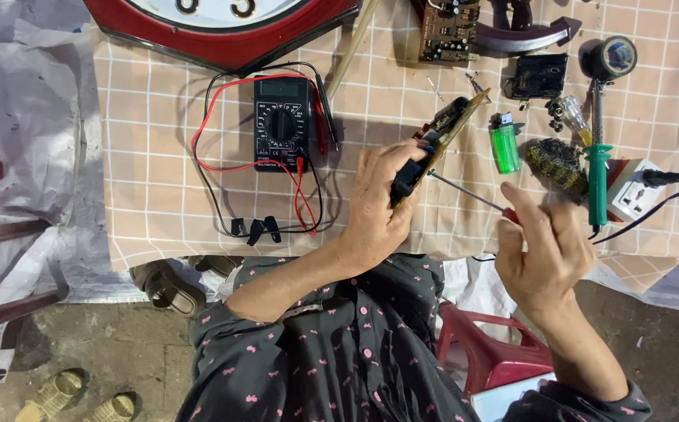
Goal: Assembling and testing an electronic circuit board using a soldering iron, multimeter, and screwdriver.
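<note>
at the near edge of the table (159,227), covered in a tan checked cloth: left hand (376,205) closed around a small circuit board with a black block at its near end (433,148), held tilted just above the cloth. right hand (544,248) pinching the red handle of a thin metal screwdriver (472,195), shaft tip meeting the board. left of the hands, a black digital multimeter (281,123) lying flat, ringed by red and black probe leads (222,168). beyond the right hand, a green plastic lighter (503,145), a green-handled soldering iron (598,168) and a white socket block with a black plug (635,190) near the right edge. at the far edge, a red-framed wall clock (222,31) and a brown circuit board (449,31).
</note>
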